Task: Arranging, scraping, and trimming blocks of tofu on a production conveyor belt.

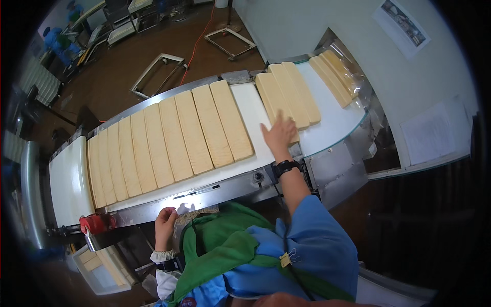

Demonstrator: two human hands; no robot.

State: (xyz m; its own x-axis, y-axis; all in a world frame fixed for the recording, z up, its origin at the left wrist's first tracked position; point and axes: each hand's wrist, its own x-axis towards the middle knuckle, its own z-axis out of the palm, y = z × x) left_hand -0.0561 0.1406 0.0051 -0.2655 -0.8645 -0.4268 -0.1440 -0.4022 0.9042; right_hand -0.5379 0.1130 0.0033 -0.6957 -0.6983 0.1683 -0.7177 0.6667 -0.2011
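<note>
Several long pale loaf-like slabs (165,138) lie side by side across a white conveyor belt (243,99) in front of me. My right hand (281,134), fingers spread, is over the near end of a slab (272,92) in a separate group at the belt's right part; whether it presses on the slab I cannot tell. My left hand (166,222) is near the metal conveyor edge (153,209), its thumb and fingertips close together; whether anything is between them is unclear. More slabs (330,81) lie farther right by a wall opening with clear plastic strips (347,73).
A red fitting (98,223) sits at the conveyor's near left corner. Below it stands a white crate (82,264) holding pale pieces. Wheeled metal frames (134,90) stand on the floor beyond, near an orange cable (197,44). Two people (59,42) are at the far upper left.
</note>
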